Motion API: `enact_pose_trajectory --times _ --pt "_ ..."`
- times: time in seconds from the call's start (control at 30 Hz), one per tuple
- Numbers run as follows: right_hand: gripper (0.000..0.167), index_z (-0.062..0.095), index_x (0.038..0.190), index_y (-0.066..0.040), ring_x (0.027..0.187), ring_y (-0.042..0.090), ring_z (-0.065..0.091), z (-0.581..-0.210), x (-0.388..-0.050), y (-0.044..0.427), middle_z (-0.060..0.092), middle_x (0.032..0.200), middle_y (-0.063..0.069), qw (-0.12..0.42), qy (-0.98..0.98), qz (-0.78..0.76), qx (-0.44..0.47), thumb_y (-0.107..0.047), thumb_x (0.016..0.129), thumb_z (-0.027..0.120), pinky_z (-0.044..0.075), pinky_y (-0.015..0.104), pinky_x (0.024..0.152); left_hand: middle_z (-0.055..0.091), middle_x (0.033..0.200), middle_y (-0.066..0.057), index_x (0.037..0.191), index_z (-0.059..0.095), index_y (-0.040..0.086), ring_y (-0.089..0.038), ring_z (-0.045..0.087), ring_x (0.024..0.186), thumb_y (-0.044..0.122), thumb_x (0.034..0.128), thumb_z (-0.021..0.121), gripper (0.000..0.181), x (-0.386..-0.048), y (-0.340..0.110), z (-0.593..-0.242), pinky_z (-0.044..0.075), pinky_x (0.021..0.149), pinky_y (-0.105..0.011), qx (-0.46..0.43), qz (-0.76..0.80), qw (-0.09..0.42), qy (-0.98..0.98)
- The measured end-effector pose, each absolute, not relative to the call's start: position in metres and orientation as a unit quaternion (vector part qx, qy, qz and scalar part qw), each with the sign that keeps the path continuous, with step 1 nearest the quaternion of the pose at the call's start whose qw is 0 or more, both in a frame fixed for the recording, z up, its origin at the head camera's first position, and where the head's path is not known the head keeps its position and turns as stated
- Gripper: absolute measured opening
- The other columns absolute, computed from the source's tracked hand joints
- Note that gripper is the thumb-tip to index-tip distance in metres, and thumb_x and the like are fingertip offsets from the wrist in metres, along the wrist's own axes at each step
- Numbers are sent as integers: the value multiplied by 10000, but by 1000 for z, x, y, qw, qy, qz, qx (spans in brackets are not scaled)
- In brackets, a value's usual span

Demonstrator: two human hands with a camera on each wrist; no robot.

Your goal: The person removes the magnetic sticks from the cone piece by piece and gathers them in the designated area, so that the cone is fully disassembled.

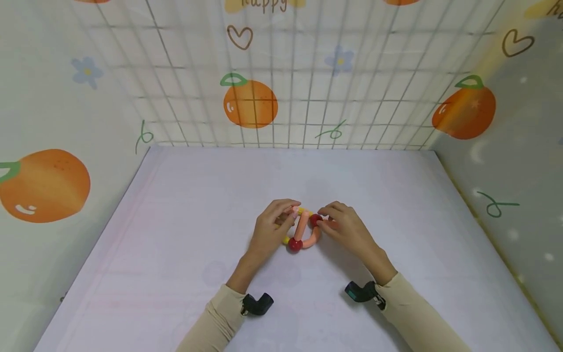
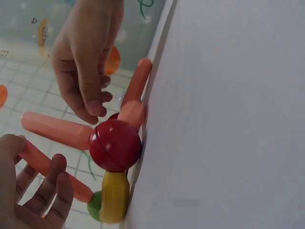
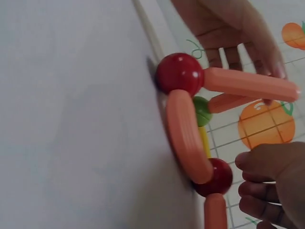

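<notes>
Near the middle of the head view, the ball-and-rod frame [image 1: 301,227] rests on the white tabletop [image 1: 189,234], its lower red ball [image 1: 295,244] joined by a curved rod [image 1: 311,239] to the upper red ball [image 1: 315,220]. Lower left of the left-wrist view, the left hand [image 1: 269,227] pinches a salmon rod [image 2: 38,160] between thumb and fingers; the rod's far end meets the green ball [image 2: 95,206] (seating depth not visible). Right hand [image 1: 346,227]: fingers loosely bent and partly parted, nothing evidently gripped; contact with the upper red ball cannot be told. Judgement: best to line the pinched rod up with the green ball's centre and work along its axis, since sideways force could lever the joint loose. Right fingers would serve well bracing low against skidding.
</notes>
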State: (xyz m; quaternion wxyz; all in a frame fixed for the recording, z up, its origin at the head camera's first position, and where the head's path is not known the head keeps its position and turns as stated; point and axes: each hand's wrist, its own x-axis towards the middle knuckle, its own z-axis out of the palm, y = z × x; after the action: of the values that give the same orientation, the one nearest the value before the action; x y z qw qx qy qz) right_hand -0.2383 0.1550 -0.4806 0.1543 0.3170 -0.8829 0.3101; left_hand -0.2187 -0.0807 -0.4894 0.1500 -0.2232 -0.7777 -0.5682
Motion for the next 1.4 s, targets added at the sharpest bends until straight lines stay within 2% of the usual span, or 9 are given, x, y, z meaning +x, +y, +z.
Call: enact_pose_trajectory --times 0.17,0.27,0.4,0.6,0.8,1.13,1.27,1.4 --pt "167 755 990 -53 818 216 614 -488 -243 147 686 964 53 149 -899 278 304 -109 844 814 479 396 748 568 1236 89 1189 698 171 -99 605 877 245 973 682 228 -220 -96 -487 545 693 -296 -218 -520 171 -808" --pt "146 759 977 -59 818 220 603 -489 -245 145 685 956 49 149 -901 275 301 -107 848 809 459 405 750 598 1173 86 1160 694 182 -149 609 861 224 937 731 230 -224 -110 -484 547 682 -323 -212 -510 190 -812" --pt "140 758 972 -60 821 234 604 -488 -246 144 682 951 50 148 -899 280 303 -104 849 809 443 400 755 648 1092 66 1135 704 172 -196 630 855 182 889 785 259 -228 -128 -480 557 680 -349 -212 -507 208 -809" --pt "152 756 979 -53 830 232 610 -486 -245 144 678 953 48 146 -900 283 298 -98 845 812 435 394 763 704 1027 22 1091 739 123 -198 655 834 146 876 791 222 -232 -144 -477 567 684 -354 -223 -506 217 -805" --pt "154 753 988 -48 844 241 616 -487 -245 144 680 971 68 141 -900 284 298 -99 853 804 434 402 769 711 1010 59 1079 748 148 -157 655 847 185 871 801 218 -232 -157 -476 570 733 -369 -200 -517 188 -811" --pt "169 752 991 -46 860 242 624 -489 -244 144 678 975 75 168 -895 272 311 -93 840 812 439 400 748 713 993 100 1060 772 216 -96 641 896 305 876 795 205 -236 -188 -484 544 789 -299 -151 -513 142 -833" --pt "169 752 986 -47 853 246 627 -490 -244 143 678 973 76 173 -896 266 312 -89 835 814 435 395 730 710 983 98 1058 777 213 -125 641 919 315 863 809 222 -235 -196 -485 536 818 -339 -128 -496 112 -851" --pt "170 750 992 -41 861 246 626 -490 -244 143 675 980 75 171 -897 266 310 -89 840 810 434 396 737 714 1008 57 1069 779 185 -204 627 981 225 873 800 201 -236 -201 -488 496 882 -426 -116 -456 87 -878"
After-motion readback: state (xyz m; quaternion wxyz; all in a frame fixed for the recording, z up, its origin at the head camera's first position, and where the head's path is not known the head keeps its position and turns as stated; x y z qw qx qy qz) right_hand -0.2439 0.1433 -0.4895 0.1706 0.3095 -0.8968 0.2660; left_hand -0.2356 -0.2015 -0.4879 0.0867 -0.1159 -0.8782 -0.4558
